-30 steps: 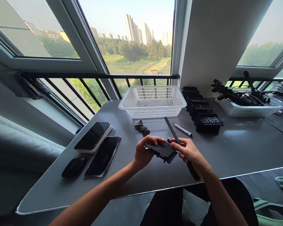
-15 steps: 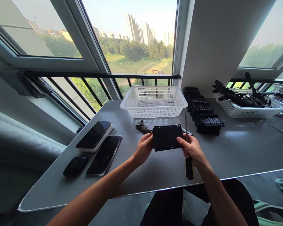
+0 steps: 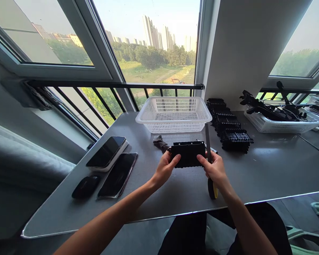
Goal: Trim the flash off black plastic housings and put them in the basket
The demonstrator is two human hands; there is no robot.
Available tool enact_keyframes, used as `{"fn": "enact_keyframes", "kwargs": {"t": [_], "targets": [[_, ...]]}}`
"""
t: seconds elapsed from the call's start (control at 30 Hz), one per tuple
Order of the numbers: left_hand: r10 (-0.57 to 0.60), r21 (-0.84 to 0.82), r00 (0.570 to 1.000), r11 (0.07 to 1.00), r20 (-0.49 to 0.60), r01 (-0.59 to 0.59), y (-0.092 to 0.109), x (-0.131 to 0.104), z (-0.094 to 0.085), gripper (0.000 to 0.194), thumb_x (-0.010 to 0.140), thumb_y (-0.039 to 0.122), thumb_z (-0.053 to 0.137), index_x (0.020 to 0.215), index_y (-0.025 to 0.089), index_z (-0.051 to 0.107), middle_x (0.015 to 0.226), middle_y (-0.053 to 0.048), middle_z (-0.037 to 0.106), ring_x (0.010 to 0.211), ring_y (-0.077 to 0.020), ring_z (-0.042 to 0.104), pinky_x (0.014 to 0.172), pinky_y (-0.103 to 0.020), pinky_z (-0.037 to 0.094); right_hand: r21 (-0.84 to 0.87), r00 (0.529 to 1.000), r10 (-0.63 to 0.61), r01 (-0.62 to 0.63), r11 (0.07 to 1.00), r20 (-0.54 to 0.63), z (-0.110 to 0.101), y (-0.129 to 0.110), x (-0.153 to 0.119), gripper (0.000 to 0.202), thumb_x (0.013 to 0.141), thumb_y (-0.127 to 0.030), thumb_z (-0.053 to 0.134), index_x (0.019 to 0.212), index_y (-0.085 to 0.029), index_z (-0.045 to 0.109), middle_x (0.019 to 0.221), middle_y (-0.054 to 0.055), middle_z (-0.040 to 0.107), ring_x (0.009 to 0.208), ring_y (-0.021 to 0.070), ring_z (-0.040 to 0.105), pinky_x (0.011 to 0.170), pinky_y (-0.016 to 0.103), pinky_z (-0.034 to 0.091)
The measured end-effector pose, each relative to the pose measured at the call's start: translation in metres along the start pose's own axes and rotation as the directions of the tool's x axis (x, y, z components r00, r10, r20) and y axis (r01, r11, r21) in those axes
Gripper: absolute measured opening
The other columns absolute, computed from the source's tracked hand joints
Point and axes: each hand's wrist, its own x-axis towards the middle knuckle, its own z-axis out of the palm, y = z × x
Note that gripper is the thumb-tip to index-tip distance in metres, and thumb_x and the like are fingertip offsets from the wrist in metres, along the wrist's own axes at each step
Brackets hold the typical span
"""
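Black panel point(image 3: 188, 157) between both hands point(image 3: 163, 168) point(image 3: 215, 169), one at each side edge

Dark-screened phone point(image 3: 117, 176), black mouse point(image 3: 85, 187), window railing point(image 3: 154, 85)

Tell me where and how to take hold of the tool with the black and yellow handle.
The tool is probably best gripped around its handle, from the near side: that thick end sticks out below the right hand, while the narrow, flat blade points away toward the white basket.
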Motion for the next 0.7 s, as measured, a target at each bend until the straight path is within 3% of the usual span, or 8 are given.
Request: {"fn": "enact_keyframes", "kwargs": {"t": [0.13,0.23,0.33,0.43,0.53,0.7], "targets": [[-0.015,0.016,1.0,1.0,-0.005,0.015,0.003,-0.002,-0.001,0.04,0.074,0.036,0.073,0.102,0.017,0.052,0.082,0.0,0.062,0.063,-0.0138,0.06,0.053,-0.027,0.052,-0.073,0.993,-0.055,0.048,0.996,-0.1,-0.008,0.001,0.004,0.047,0.076,-0.066,0.063,0.077,-0.02,0.054,0.047,-0.009,0.036,0.036,0.007,0.03,0.036,0.022,0.026],[0.006,0.016,1.0,1.0,0.015,-0.006,0.004,-0.002,-0.002,0.035,0.078,0.034,0.069,0.102,0.017,0.05,0.084,-0.001,0.061,0.064,-0.0131,0.061,0.059,-0.029,0.054,-0.076,0.984,-0.084,0.073,0.994,-0.16,-0.024,-0.003,0.006,0.054,0.08,-0.074,0.048,0.071,-0.021,0.052,0.046,-0.007,0.037,0.037,0.0085,0.03,0.036,0.023,0.024],[0.007,-0.01,0.999,1.0,0.052,-0.007,0.003,-0.002,-0.002,0.034,0.079,0.029,0.067,0.104,0.017,0.047,0.092,-0.003,0.061,0.069,-0.0144,0.063,0.067,-0.032,0.054,-0.142,0.98,-0.147,0.128,0.981,-0.131,-0.042,-0.011,0.004,0.058,0.085,-0.074,0.038,0.065,-0.021,0.047,0.054,-0.002,0.044,0.044,0.0104,0.036,0.04,0.024,0.027],[0.013,-0.078,0.998,0.997,0.063,-0.008,0.0,-0.002,-0.003,0.037,0.076,0.023,0.067,0.103,0.018,0.042,0.098,-0.003,0.06,0.073,-0.0149,0.062,0.067,-0.032,0.052,-0.381,0.978,-0.208,0.18,0.907,-0.033,-0.051,-0.019,-0.002,0.056,0.09,-0.068,0.037,0.061,-0.02,0.044,0.056,-0.001,0.042,0.05,0.0117,0.036,0.046,0.026,0.028],[0.018,-0.097,0.997,0.995,0.075,-0.01,-0.004,-0.001,-0.006,0.039,0.073,0.019,0.066,0.1,0.02,0.038,0.097,-0.002,0.059,0.072,-0.0136,0.059,0.065,-0.031,0.05,-0.58,0.97,-0.197,0.243,0.777,0.143,-0.049,-0.025,-0.006,0.055,0.093,-0.063,0.037,0.057,-0.02,0.04,0.053,-0.002,0.039,0.051,0.0118,0.035,0.05,0.028,0.024],[0.009,-0.041,0.986,0.999,0.169,-0.003,-0.008,0.001,-0.014,0.042,0.072,0.024,0.068,0.101,0.02,0.037,0.091,0.0,0.058,0.072,-0.0142,0.058,0.065,-0.031,0.049,-0.691,0.944,-0.109,0.305,0.656,0.313,-0.031,-0.025,-0.01,0.054,0.095,-0.057,0.035,0.057,-0.02,0.042,0.053,-0.001,0.046,0.05,0.0125,0.038,0.051,0.028,0.022]]}}
